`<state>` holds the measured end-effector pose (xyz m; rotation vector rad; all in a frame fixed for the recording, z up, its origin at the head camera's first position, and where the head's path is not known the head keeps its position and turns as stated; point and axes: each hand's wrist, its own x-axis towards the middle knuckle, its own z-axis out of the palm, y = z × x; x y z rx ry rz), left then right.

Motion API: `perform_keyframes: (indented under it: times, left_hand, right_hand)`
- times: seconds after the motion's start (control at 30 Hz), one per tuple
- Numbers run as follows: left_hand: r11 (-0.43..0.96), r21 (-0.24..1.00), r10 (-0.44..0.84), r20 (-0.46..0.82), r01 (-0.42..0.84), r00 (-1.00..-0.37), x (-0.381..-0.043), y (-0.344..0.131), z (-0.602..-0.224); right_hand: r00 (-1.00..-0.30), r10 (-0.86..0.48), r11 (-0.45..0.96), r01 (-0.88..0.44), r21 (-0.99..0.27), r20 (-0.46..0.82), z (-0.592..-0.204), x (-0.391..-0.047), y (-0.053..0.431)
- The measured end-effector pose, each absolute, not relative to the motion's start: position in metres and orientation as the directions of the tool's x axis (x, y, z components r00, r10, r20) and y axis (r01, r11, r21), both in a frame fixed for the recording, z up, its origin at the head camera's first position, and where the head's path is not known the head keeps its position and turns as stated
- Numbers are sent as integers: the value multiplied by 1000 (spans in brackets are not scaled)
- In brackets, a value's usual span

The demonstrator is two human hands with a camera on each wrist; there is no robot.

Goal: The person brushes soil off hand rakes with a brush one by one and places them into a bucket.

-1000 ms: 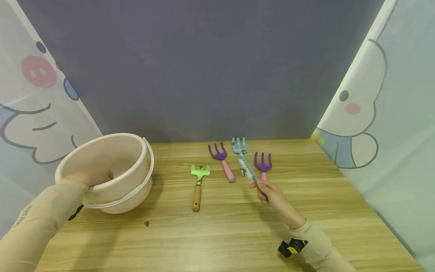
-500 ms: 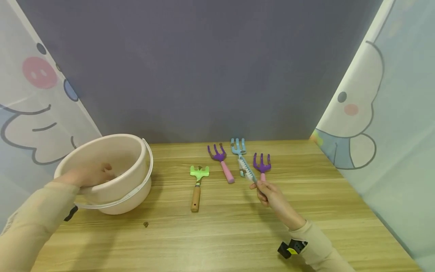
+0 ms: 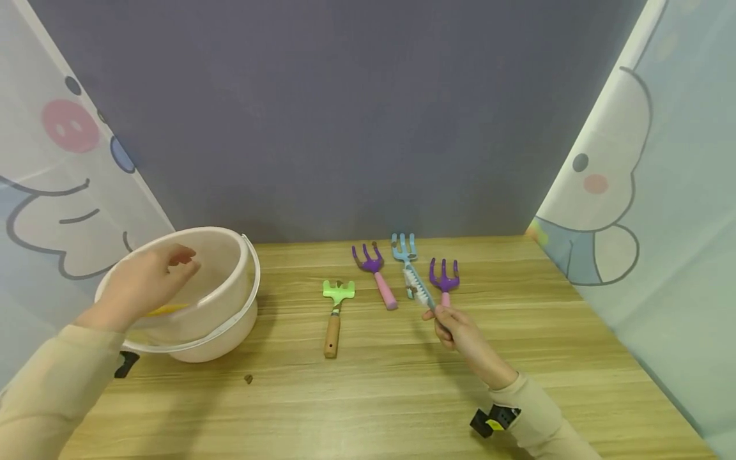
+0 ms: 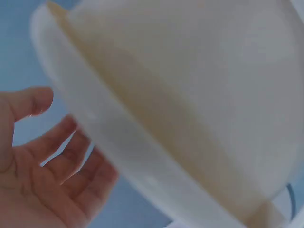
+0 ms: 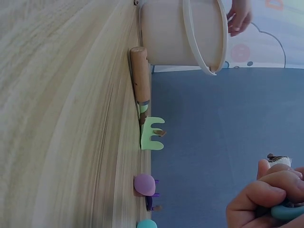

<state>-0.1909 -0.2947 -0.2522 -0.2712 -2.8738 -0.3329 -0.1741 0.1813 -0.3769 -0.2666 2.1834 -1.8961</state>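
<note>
Head view: my right hand (image 3: 462, 332) holds a bristle brush (image 3: 423, 291) above the wooden table (image 3: 368, 409); my left hand (image 3: 140, 281) is over the white bucket's (image 3: 230, 303) rim. Left wrist view: left fingers loosely spread, holding nothing. Right wrist view: right fingers curled round the brush's handle.

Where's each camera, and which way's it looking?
Head: on the head, looking forward and down at the bucket and table; left hand, right hand and sleeves show.
Left wrist: worn there, looking closely at the bucket; the left hand shows.
Right wrist: worn there, looking low across the table, picture turned sideways; right hand near, left hand far.
Shared by head and right wrist: bucket and green rake.
</note>
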Motion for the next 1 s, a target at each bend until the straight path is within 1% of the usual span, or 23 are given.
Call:
perform_keyframes:
  times: [0.13,0.23,0.33,0.47,0.63,0.83,0.93,1.0]
  left_hand:
    - [950,233,119,343,207,-932,-180,-279,-248]
    - [939,228,146,411,257,-900,-173,-267,-247]
    - [925,198,193,489,323,-851,-169,-255,-251]
    - [910,183,223,538,371,-813,-163,-240,-258]
    - [900,220,239,472,376,-849,-160,-223,-269]
    - [884,300,270,299,359,-915,-167,-207,-288]
    - [874,339,285,225,349,-932,-173,-201,-299]
    - [866,356,298,199,352,-934,-177,-196,-305]
  right_hand:
    - [-957,-282,137,23,-990,-62,-377,-174,181]
    - [-959,-277,137,28,-990,-65,-377,-174,181]
    - [-958,-279,133,25,-991,-62,-375,-173,179]
    - [-958,-282,127,25,-992,-60,-374,-173,179]
    - [-955,-289,133,23,-991,-61,-376,-174,180]
    - [-955,-292,143,16,-990,-57,-376,-173,181]
    - [-956,-286,142,26,-990,-66,-376,-173,180]
    - [-955,-288,140,26,-990,-65,-375,-173,179]
